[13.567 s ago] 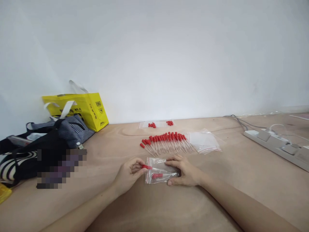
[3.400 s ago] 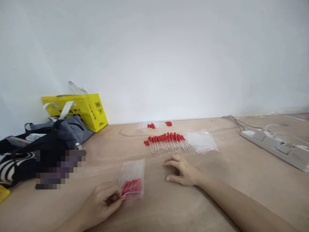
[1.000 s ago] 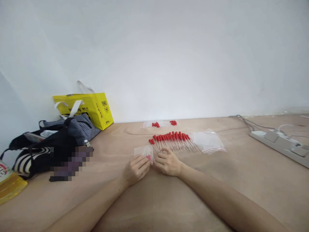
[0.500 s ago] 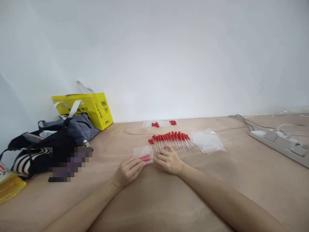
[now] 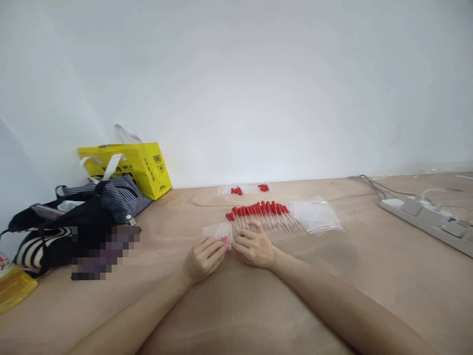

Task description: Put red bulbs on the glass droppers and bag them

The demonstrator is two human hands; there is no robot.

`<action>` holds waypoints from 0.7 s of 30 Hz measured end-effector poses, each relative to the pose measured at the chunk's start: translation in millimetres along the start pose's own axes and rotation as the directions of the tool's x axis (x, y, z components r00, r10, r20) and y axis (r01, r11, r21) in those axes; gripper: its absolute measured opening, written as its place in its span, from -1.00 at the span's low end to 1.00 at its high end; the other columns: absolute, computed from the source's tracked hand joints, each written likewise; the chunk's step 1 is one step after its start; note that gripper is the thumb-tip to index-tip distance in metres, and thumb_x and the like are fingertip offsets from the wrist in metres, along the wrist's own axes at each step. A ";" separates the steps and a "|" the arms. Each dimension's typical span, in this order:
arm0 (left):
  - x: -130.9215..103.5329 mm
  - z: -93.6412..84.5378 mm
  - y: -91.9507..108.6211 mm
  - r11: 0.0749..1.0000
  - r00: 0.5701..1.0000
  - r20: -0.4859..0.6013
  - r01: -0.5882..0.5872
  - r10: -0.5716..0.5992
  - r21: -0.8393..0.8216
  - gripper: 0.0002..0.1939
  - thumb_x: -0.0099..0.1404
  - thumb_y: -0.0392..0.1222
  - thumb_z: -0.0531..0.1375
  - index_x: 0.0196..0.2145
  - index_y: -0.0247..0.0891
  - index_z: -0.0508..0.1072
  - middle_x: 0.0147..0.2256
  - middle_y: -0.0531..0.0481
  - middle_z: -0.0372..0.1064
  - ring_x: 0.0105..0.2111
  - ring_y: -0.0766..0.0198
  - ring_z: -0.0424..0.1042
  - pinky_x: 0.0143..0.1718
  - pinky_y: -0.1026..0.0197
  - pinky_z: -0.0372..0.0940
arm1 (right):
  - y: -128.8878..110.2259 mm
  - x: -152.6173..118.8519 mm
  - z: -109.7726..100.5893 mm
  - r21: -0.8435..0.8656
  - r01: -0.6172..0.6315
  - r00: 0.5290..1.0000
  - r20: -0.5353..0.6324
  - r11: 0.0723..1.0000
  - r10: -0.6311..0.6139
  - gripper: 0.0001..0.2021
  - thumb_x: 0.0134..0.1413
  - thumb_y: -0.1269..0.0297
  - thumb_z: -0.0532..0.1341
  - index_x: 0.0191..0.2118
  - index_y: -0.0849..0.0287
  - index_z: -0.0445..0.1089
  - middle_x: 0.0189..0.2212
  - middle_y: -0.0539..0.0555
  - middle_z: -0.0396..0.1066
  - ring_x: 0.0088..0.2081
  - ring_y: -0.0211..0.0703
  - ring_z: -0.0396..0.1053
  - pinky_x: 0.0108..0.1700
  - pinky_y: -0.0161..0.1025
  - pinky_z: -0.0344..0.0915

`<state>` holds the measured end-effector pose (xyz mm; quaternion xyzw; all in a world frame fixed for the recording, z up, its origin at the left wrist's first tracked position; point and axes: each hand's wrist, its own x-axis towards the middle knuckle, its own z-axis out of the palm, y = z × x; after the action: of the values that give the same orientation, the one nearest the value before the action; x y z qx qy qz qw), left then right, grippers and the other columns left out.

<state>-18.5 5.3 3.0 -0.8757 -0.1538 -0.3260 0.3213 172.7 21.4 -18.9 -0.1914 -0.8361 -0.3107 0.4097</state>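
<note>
A small clear zip bag (image 5: 210, 230) with several red-bulbed droppers inside lies flat in front of me. My left hand (image 5: 205, 259) is closed over its near edge, and the fingers cover most of the red bulbs in it. At the bag's right edge my right hand (image 5: 254, 248) has its thumb and fingers bent together on the bag's corner. Just beyond my right hand lies a row of loose droppers (image 5: 260, 209) with red rubber bulbs and clear stems, bulbs pointing away from me.
Empty-looking clear bags (image 5: 318, 215) lie right of the row. Farther back is a bag of droppers (image 5: 250, 189). On the left stand a yellow bag (image 5: 148, 170), a striped bag (image 5: 123, 197) and a black bag (image 5: 84, 224). A white power strip (image 5: 424, 222) lies on the right.
My left hand has slid a little right along the bag's near edge, covering more of the red bulbs. The right hand stays almost in place at the bag's corner.
</note>
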 end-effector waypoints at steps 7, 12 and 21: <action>5.4 2.5 1.4 0.997 0.999 -0.004 -0.047 0.047 0.054 -0.86 0.18 -0.44 0.03 -0.42 -0.35 0.36 -0.53 -0.03 0.40 -0.49 0.28 0.36 -0.41 0.20 0.26 | -3.1 5.2 1.4 -0.011 0.032 0.999 0.017 0.999 -0.032 -0.76 0.06 0.50 0.00 -0.56 0.20 0.26 -0.66 -0.10 0.20 -0.48 -0.35 0.11 -0.03 -0.12 -0.14; -3.1 -2.4 -1.3 0.994 0.997 0.055 -0.050 0.044 0.101 -0.84 0.19 -0.42 0.04 -0.48 -0.34 0.37 -0.53 -0.03 0.40 -0.49 0.28 0.36 -0.37 0.19 0.25 | -2.3 3.1 3.0 0.022 0.007 0.999 0.042 1.000 -0.008 -0.80 0.02 0.52 0.00 -0.53 0.19 0.26 -0.63 -0.10 0.23 -0.45 -0.35 0.12 -0.03 -0.11 -0.16; -42.0 -30.4 -23.0 0.969 0.987 0.154 -0.081 0.046 0.233 -0.74 0.24 -0.43 -0.06 -0.37 -0.32 0.41 -0.42 -0.08 0.44 -0.39 0.20 0.38 -0.26 0.12 0.20 | -2.3 1.2 6.5 0.075 -0.075 0.991 0.117 0.994 0.065 -0.85 -0.15 0.52 0.01 -0.51 0.18 0.27 -0.60 -0.08 0.29 -0.42 -0.32 0.15 -0.06 -0.09 -0.19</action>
<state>-75.0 -0.2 3.2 -0.8569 -0.1871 -0.2289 0.4223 167.0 24.2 -21.8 -0.2217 -0.8625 -0.2514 0.3790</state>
